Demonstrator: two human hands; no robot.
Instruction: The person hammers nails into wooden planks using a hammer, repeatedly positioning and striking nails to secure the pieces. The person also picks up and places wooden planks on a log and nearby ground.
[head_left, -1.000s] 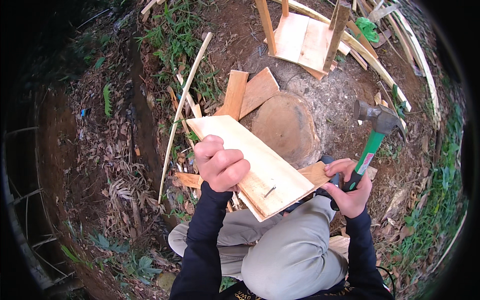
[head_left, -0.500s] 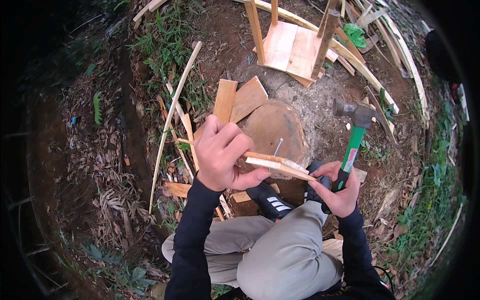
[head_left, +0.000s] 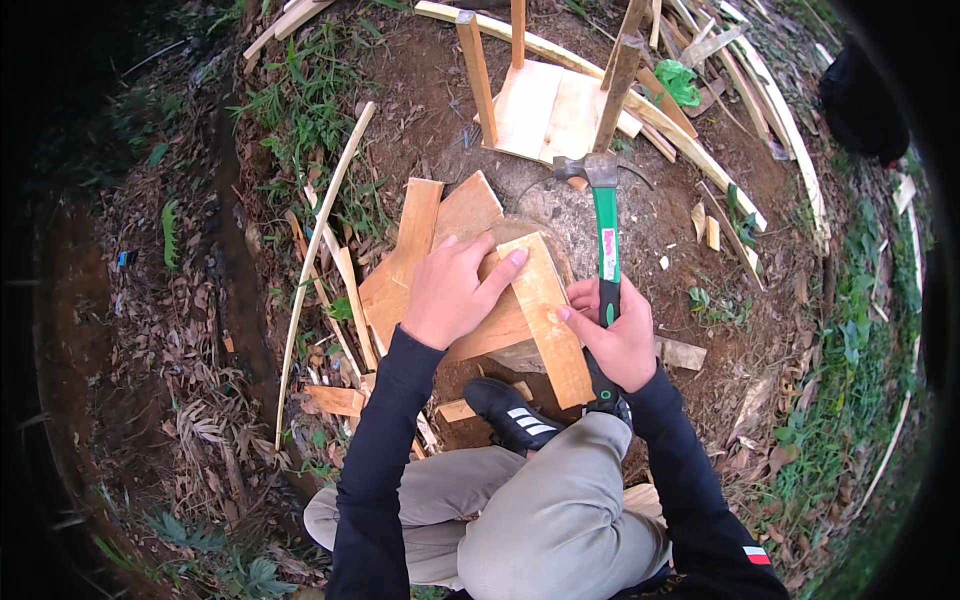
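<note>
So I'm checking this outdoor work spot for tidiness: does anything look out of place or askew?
Yes. Offcuts and long strips lie scattered at all angles on the dirt around the stump. The plank under the left hand overhangs the stump's edge, tilted. The right hand grips a green-handled hammer.

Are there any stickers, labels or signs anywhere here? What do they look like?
Sticker on the hammer: a small pale rectangle with red marks, on the green handle above the right hand.
Patch on the right sleeve: small, with red, white and dark stripes.
No signs, screens or packages show.
</note>
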